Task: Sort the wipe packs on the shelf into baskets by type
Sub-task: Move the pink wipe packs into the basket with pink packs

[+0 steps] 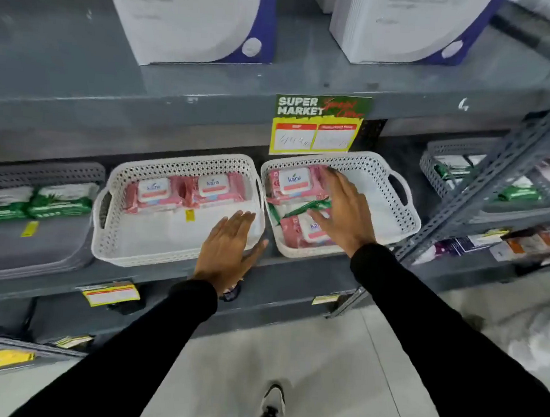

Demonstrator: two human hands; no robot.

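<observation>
Nearest the camera, a grey floor and one shoe (273,401) show between two black sleeves. The left hand (228,247) lies flat, palm down, over the front right corner of the left white basket (111,230), fingers straight and close together, thumb out to the side, holding nothing. That basket holds two pink wipe packs (184,191) side by side along its back wall; its front half is bare apart from a small yellow tag.

The right hand (339,209) reaches into the right white basket (395,212), fingers spread apart and extended over the packs, gripping nothing. Under it lie a pink pack at the front (298,232), a green pack (302,208) slanted across the middle, and another pink pack at the back (289,182). Whether the fingertips touch them cannot be told. The basket's right half is bare.

Left of these, a grey basket (40,174) holds green packs (32,201) in a row. On the adjoining rack to the right, another grey basket (431,163) holds green packs too.

Above, a green and yellow price sign (317,127) hangs from the upper shelf's edge (112,108), and white boxes (188,19) stand on that shelf.
</observation>
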